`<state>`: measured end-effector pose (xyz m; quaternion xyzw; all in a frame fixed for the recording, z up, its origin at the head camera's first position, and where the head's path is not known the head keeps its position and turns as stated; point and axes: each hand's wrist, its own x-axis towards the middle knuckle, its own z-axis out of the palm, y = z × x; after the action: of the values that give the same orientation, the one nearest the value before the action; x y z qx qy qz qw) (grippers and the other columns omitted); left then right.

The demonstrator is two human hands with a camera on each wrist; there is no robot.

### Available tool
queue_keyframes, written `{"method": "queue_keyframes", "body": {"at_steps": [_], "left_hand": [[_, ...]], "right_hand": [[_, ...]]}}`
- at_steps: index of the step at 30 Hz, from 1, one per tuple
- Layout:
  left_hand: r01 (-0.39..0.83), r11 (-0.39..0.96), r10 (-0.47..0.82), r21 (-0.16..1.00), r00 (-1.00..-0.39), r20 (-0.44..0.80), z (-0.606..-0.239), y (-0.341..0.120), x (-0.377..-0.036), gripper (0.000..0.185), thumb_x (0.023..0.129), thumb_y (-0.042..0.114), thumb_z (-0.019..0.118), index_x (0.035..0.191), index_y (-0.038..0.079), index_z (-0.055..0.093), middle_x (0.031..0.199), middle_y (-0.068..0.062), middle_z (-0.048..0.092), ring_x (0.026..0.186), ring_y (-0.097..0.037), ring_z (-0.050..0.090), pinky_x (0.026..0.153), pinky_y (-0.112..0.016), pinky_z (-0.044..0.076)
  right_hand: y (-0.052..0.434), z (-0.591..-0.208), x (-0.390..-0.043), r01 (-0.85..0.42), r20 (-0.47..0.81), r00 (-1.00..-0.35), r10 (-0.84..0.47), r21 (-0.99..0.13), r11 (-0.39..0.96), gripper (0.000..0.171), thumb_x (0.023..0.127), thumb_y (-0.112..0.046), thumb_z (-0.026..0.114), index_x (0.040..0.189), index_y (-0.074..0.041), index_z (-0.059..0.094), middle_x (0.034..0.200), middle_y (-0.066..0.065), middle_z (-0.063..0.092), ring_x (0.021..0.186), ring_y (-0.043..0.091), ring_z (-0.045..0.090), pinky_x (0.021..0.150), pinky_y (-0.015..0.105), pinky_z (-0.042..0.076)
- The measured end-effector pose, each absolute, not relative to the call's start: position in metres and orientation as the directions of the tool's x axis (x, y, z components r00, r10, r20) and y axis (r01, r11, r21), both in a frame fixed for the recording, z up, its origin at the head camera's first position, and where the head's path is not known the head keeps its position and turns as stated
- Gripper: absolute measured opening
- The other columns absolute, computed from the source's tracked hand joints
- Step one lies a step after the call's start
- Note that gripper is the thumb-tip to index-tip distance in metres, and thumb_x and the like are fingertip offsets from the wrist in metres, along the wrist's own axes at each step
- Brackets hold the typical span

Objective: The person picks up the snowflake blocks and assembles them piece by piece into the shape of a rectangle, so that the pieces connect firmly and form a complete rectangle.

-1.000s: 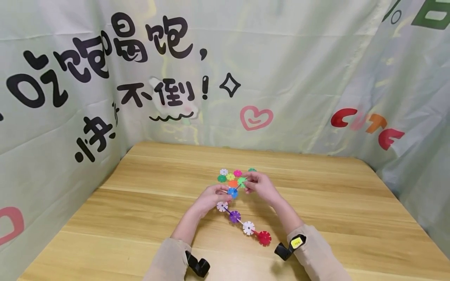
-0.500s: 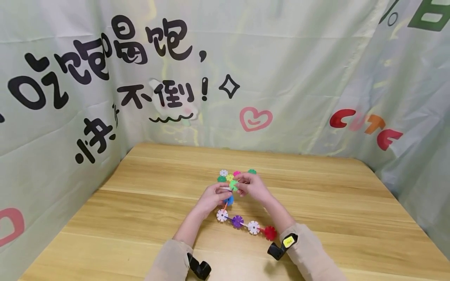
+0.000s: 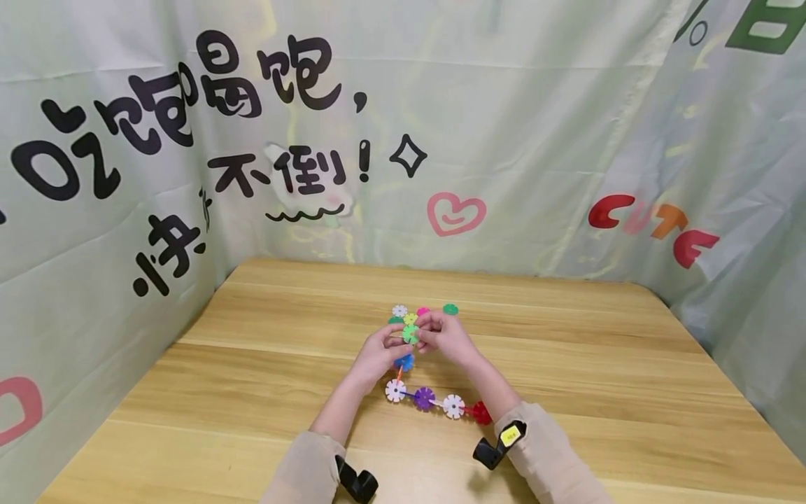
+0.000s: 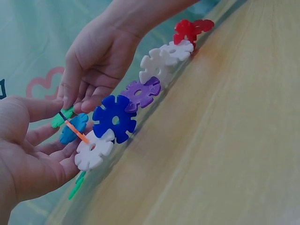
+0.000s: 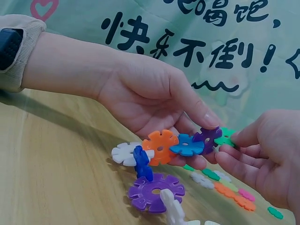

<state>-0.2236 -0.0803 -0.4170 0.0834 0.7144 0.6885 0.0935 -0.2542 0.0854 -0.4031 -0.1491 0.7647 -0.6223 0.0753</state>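
Observation:
A chain of slotted snowflake discs runs from my hands down to the wooden table. My left hand pinches a purple disc near the chain's upper end. My right hand pinches a light green disc, which meets the purple one's edge; whether their slots interlock I cannot tell. Below them follow a light blue disc, an orange disc, a white disc, a dark blue disc and another purple disc. White discs and red discs form the far end.
Loose discs lie flat on the table beyond my hands, among them a white one, a yellow one, a pink one and a green one. A printed curtain stands behind the table.
My right hand has moved left with the light green disc, up to my left hand. The lower chain has swung, its white and purple discs shifting nearer the front edge.

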Motion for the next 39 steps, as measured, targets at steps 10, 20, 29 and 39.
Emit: {"method": "queue_keyframes", "body": {"at_steps": [10,20,29,39], "left_hand": [[0.007,0.006,0.227,1.000,-0.974,0.006,-0.404,-0.083,-0.215,0.051,0.087,0.001,0.058,0.134,-0.008,0.038,0.105,-0.023,0.057,0.077,-0.016,0.061,0.069,-0.032,0.052],[-0.022,0.006,0.181,1.000,-0.983,-0.022,-0.418,-0.086,-0.225,0.052,0.087,0.006,0.061,0.134,-0.002,0.041,0.105,-0.016,0.057,0.075,-0.015,0.059,0.065,-0.028,0.051],[-0.028,-0.016,0.174,0.999,-0.984,-0.025,-0.419,-0.085,-0.226,0.051,0.087,0.004,0.060,0.134,-0.003,0.040,0.104,-0.017,0.057,0.075,-0.016,0.060,0.068,-0.029,0.053],[-0.002,0.010,0.180,1.000,-0.984,-0.004,-0.422,-0.087,-0.226,0.053,0.087,0.007,0.061,0.135,-0.003,0.040,0.105,-0.017,0.057,0.078,-0.016,0.059,0.069,-0.031,0.052]], "right_hand": [[0.097,-0.404,-0.260,-0.073,0.035,-0.973,-0.227,-0.984,0.162,0.026,0.090,-0.002,0.057,0.111,0.013,0.054,0.091,0.020,0.062,0.081,0.032,0.061,0.070,0.038,0.055],[0.114,-0.400,-0.280,0.002,-0.022,-0.990,-0.138,-0.990,0.144,0.028,0.089,-0.002,0.057,0.113,0.012,0.053,0.091,0.008,0.059,0.084,0.022,0.058,0.076,0.034,0.052],[0.120,-0.410,-0.297,0.062,-0.115,-0.985,-0.131,-0.935,0.350,0.031,0.088,-0.008,0.062,0.115,0.006,0.056,0.102,0.015,0.060,0.083,0.021,0.058,0.068,0.030,0.051],[0.120,-0.421,-0.298,-0.068,-0.032,-0.985,-0.172,-0.837,0.543,0.027,0.082,-0.006,0.068,0.107,0.003,0.061,0.088,0.009,0.057,0.077,0.019,0.052,0.059,0.025,0.044]]}}
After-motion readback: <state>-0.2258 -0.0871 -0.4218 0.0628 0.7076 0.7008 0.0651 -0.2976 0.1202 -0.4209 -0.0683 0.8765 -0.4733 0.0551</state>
